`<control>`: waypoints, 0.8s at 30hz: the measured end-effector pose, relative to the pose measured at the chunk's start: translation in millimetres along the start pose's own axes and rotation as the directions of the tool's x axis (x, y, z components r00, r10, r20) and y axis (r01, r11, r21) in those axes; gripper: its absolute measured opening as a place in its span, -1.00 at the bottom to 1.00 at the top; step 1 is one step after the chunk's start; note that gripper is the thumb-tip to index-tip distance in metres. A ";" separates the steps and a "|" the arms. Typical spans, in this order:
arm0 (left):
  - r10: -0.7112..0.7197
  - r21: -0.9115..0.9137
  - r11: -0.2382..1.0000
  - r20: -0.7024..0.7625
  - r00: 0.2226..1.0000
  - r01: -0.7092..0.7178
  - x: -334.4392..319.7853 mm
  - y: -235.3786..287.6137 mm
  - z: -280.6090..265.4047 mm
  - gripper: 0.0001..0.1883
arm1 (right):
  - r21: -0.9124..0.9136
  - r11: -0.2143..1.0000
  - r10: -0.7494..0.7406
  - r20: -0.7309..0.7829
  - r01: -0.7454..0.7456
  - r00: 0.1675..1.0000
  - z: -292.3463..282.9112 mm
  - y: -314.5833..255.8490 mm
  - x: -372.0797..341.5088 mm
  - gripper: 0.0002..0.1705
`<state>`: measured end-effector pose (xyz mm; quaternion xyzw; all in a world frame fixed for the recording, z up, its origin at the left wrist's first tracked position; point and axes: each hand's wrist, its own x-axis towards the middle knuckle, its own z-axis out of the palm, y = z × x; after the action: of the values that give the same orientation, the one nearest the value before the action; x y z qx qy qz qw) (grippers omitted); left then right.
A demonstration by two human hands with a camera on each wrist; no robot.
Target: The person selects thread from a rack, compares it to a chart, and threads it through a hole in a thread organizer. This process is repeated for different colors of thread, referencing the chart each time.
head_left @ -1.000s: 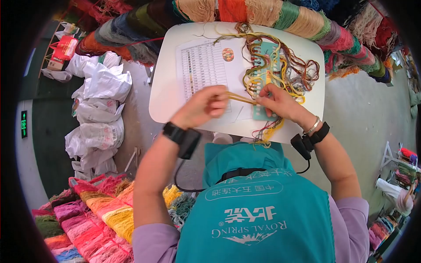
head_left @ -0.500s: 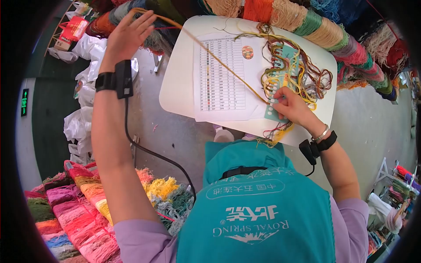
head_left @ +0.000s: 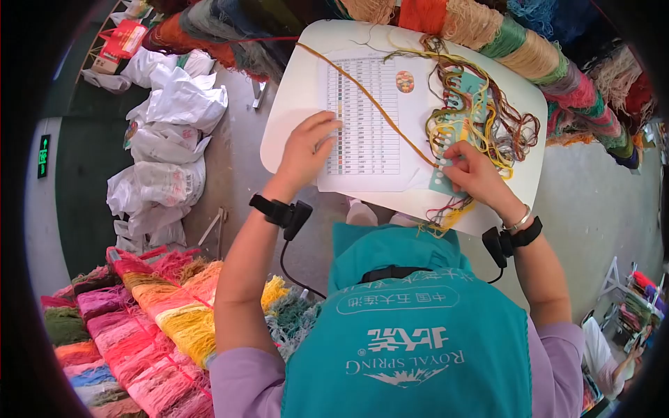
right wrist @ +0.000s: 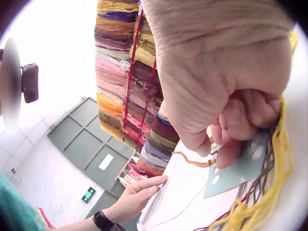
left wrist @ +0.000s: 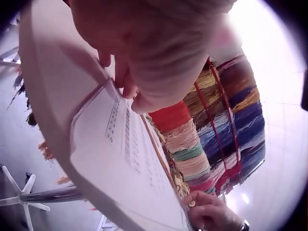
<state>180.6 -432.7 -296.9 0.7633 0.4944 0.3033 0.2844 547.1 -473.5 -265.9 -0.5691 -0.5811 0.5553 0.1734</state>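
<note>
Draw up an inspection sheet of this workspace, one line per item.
Surface: white table, bearing a printed chart and teal holed card.
Job's things: golden-brown strand runs diagonally across the chart to the card.
Clutter: tangled multicoloured threads over and beside the card.
Hands: left hand at the chart's edge, holding nothing; right hand pinches the strand at the card.
Cables: black cable at the left wrist, another at the right.
Surroundings: yarn skeins beyond the table; white bags leftward.

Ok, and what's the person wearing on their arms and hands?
The left hand and right hand are ungloved, below short lilac sleeves. Each arm has a black wrist strap carrying a boxy black device with a thin dark cable. The right one also wears a silver bangle.
</note>
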 end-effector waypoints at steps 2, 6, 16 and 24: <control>0.006 0.037 0.999 -0.007 1.000 -0.006 -4.0 -1.3 6.6 -0.67 | 0.004 1.000 -0.004 -0.003 0.004 1.000 0.9 1.5 0.4 -0.69; 0.052 0.165 0.985 -0.038 0.998 -0.045 -7.4 -1.7 11.8 -0.64 | 0.007 1.000 0.000 0.009 0.000 1.000 -0.2 -2.7 0.1 -0.70; 0.110 0.204 0.976 -0.130 0.985 -0.082 -10.1 -2.9 17.5 -0.68 | 0.055 0.998 -0.011 0.026 0.009 1.000 -2.2 3.1 3.6 -0.76; 0.119 0.204 0.975 -0.165 0.979 -0.084 -12.2 -4.4 21.0 -0.69 | 0.101 0.995 -0.013 0.027 0.010 1.000 -1.6 2.1 3.3 -0.79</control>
<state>189.7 -445.3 -316.1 0.7822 0.5053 0.3335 0.1471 548.4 -470.5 -268.6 -0.5487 -0.5579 0.5906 0.1970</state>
